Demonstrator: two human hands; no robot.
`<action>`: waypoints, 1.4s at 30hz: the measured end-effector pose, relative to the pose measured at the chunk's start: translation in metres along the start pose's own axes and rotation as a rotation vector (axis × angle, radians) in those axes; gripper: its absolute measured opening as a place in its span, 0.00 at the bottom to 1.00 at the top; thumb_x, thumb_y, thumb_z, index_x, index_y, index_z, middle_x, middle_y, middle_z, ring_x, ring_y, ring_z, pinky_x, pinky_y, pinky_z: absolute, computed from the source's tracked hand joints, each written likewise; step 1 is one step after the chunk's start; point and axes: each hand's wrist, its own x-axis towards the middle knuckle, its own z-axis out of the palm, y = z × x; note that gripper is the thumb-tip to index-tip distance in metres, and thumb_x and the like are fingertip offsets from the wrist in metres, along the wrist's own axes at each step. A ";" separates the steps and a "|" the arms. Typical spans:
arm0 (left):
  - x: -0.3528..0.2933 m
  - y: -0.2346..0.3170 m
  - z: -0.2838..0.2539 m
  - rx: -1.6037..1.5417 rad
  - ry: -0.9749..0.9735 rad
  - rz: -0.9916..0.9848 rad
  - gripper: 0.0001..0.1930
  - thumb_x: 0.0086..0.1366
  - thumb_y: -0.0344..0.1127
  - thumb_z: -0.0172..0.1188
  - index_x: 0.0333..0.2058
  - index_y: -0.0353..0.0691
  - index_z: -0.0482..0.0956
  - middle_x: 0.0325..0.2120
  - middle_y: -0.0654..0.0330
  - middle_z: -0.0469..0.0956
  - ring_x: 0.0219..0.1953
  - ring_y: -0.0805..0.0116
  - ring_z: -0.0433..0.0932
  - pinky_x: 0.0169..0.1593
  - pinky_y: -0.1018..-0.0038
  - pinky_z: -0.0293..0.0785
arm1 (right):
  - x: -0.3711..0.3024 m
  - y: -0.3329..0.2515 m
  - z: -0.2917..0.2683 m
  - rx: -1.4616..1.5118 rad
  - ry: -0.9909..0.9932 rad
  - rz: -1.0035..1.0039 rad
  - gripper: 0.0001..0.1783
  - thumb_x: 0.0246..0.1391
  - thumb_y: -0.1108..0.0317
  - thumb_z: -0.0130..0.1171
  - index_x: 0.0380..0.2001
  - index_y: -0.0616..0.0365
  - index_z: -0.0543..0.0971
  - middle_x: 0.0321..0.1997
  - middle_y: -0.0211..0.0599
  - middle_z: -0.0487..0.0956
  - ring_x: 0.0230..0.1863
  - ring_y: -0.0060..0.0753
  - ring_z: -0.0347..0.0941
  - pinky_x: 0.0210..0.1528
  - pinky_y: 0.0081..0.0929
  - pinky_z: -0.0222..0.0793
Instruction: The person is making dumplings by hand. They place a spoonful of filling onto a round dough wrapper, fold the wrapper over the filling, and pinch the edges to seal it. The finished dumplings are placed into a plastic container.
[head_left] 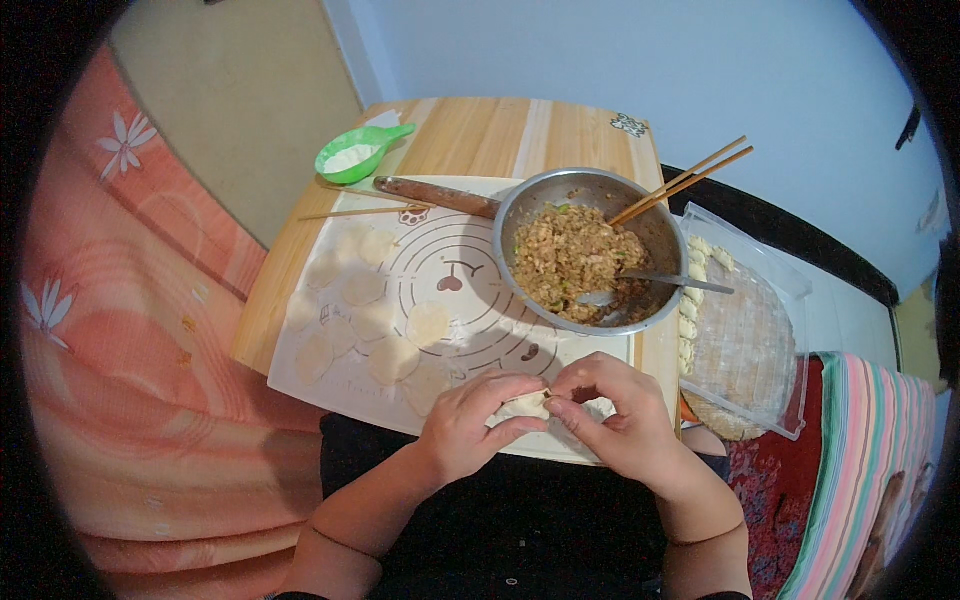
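Below the steel bowl point(590, 250) of minced filling (spoon inside), both hands point(545, 415) pinch a dumpling point(527, 405).

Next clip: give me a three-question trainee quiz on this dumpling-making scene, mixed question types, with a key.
1. True or false: both hands pinch one dumpling.
2. What rests inside the metal bowl with the filling? A) spoon B) rolling pin C) green scoop
3. Fill in: the round dough wrappers lie on the pastry mat, to the bowl's ____.

Key:
1. True.
2. A, the spoon; chopsticks lean on the rim.
3. Left.
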 end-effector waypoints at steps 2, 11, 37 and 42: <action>0.001 0.003 0.000 -0.008 0.002 -0.027 0.23 0.53 0.38 0.66 0.47 0.37 0.72 0.39 0.54 0.78 0.40 0.57 0.78 0.42 0.69 0.75 | -0.001 0.000 0.002 0.028 0.027 0.018 0.08 0.47 0.75 0.63 0.32 0.61 0.76 0.32 0.39 0.77 0.31 0.36 0.77 0.31 0.25 0.74; -0.003 0.006 0.000 -0.129 -0.004 -0.218 0.27 0.52 0.34 0.68 0.50 0.35 0.69 0.45 0.52 0.76 0.47 0.63 0.77 0.50 0.72 0.72 | -0.004 -0.001 0.000 -0.212 0.116 -0.059 0.14 0.45 0.71 0.64 0.38 0.58 0.76 0.34 0.42 0.80 0.33 0.42 0.78 0.33 0.32 0.74; 0.002 0.001 0.006 -0.721 0.026 -0.560 0.20 0.63 0.28 0.55 0.54 0.36 0.67 0.47 0.62 0.74 0.48 0.76 0.70 0.53 0.77 0.66 | -0.002 0.008 0.008 -0.198 0.176 -0.028 0.20 0.48 0.72 0.64 0.46 0.59 0.76 0.38 0.43 0.81 0.34 0.35 0.79 0.37 0.27 0.75; -0.005 -0.005 0.010 -0.654 -0.008 -0.458 0.21 0.63 0.31 0.57 0.54 0.36 0.68 0.45 0.62 0.75 0.46 0.77 0.72 0.50 0.78 0.68 | 0.002 0.010 0.007 -0.198 0.136 -0.071 0.19 0.46 0.72 0.65 0.45 0.58 0.77 0.35 0.42 0.81 0.33 0.38 0.79 0.35 0.28 0.75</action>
